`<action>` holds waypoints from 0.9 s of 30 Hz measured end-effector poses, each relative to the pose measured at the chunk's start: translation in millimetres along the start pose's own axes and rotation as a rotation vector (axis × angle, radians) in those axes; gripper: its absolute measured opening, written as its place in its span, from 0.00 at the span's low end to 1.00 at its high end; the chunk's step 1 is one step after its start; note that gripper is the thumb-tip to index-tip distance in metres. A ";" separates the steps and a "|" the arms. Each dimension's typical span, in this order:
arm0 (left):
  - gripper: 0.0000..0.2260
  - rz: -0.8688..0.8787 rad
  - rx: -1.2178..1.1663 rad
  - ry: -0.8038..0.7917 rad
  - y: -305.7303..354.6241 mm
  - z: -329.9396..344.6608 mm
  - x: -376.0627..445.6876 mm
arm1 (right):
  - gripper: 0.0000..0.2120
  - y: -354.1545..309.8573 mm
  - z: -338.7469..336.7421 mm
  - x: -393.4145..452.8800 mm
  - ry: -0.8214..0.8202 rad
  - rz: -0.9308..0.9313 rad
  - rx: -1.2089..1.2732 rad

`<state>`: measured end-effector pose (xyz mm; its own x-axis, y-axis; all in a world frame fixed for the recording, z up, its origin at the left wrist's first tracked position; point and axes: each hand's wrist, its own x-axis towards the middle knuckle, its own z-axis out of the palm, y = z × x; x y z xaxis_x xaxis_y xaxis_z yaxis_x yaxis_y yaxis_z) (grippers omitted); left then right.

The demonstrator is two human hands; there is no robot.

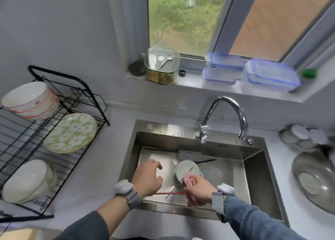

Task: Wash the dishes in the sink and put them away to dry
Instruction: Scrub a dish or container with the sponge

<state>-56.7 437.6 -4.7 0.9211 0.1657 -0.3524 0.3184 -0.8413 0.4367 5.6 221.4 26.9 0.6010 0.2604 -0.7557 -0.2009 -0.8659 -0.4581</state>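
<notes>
Risk of a slip: wet, glazed round plate (186, 169) lying in the steel sink (253, 169), chopsticks (170, 193) loose beside it and likely to skid or clatter if nudged; right hand (196, 189) curled round a soft pink cloth (187, 179) at the plate's rim; left hand (147, 179) hovering, fingers loosely spread, holding nothing; black wire rack (76, 98) to the left bearing smooth bowls (30, 99).
</notes>
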 end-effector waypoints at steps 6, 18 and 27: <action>0.22 -0.060 -0.052 -0.298 38.8 41.4 42.9 | 0.08 50.8 -34.5 8.1 0.103 0.117 -0.044; 0.30 -0.328 -0.249 -0.357 63.9 92.9 150.5 | 0.08 94.4 -79.2 76.4 0.078 0.250 0.002; 0.36 -0.426 -0.278 -0.398 70.8 130.0 222.3 | 0.08 91.1 -85.7 128.0 0.010 0.230 -0.104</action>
<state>141.5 348.0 -159.8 0.5645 0.2071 -0.7990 0.7334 -0.5701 0.3703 130.6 139.2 -71.4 0.5560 0.0476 -0.8298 -0.2527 -0.9414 -0.2233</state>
